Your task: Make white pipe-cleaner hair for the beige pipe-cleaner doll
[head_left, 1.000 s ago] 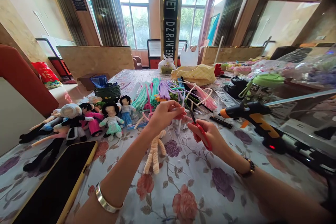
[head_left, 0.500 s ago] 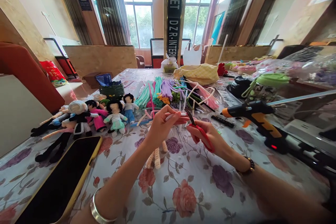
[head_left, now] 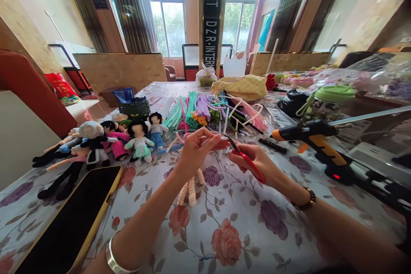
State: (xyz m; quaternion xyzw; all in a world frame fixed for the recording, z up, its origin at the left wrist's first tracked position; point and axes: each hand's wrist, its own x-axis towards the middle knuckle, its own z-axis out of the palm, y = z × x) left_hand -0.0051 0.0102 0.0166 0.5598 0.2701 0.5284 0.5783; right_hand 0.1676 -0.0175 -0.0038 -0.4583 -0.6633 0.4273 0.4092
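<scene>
Red-handled scissors [head_left: 250, 167] are gripped in my right hand [head_left: 257, 160], with their dark blades pointing up and to the left. The blade tips are close to the fingertips of my left hand [head_left: 197, 147]. That hand pinches a thin white piece, which looks like a pipe cleaner [head_left: 222, 138]; most of it is hidden by the fingers. Below my left hand, the peach-coloured fuzzy limbs of a doll [head_left: 192, 190] rest on the flowered tablecloth [head_left: 221, 218]. My wrist and fingers hide the doll's upper part.
Several finished dolls [head_left: 138, 137] lie to the left, behind a phone [head_left: 73, 218] in a yellow case. Bundles of coloured pipe cleaners [head_left: 202, 109] are piled ahead. A glue gun [head_left: 308, 137] stands on the right, near a black pen-like object [head_left: 272, 145] and a green-lidded jar [head_left: 334, 98].
The scissors have tilted slightly, their tips coming nearer to the left fingertips. Both hands otherwise stay in nearly the same place; the view has shifted a little.
</scene>
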